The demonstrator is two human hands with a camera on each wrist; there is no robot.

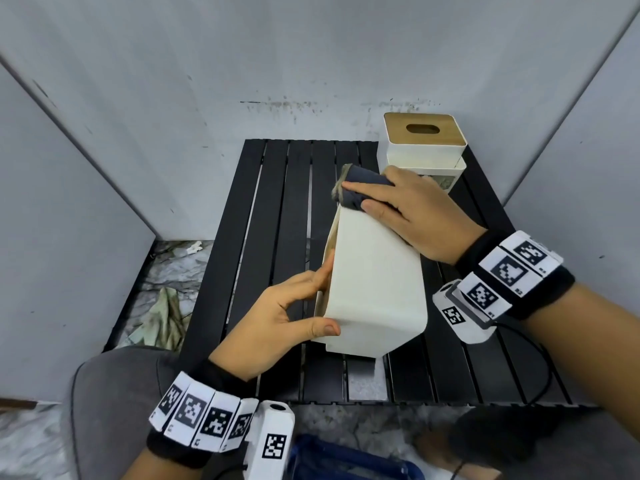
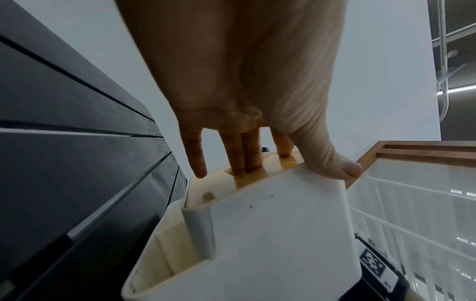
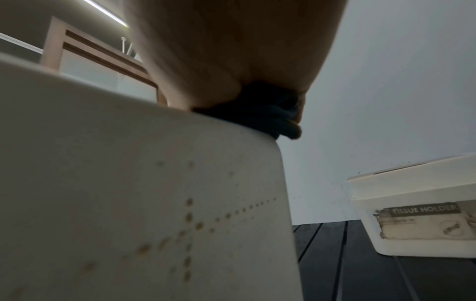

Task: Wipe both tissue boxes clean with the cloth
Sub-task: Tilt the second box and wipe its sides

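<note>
A white tissue box (image 1: 374, 289) lies tipped on its side in the middle of the black slatted table (image 1: 270, 237), its wooden lid facing left. My left hand (image 1: 294, 317) grips its near left corner, thumb on the white side, fingers (image 2: 242, 154) on the wooden lid (image 2: 257, 173). My right hand (image 1: 401, 206) presses a bunched dark blue cloth (image 1: 360, 188) onto the box's far top edge. The cloth (image 3: 268, 116) rests on the box corner (image 3: 180, 193). A second white tissue box (image 1: 422, 147) with a wooden lid stands upright at the far right.
Grey walls (image 1: 173, 81) enclose the table on three sides. A crumpled greenish rag (image 1: 162, 317) lies on the marble floor to the left. A grey seat (image 1: 114, 403) and a blue item (image 1: 346, 459) sit near me. The second box (image 3: 417, 220) carries a worn "TISSUE HOLDER" label.
</note>
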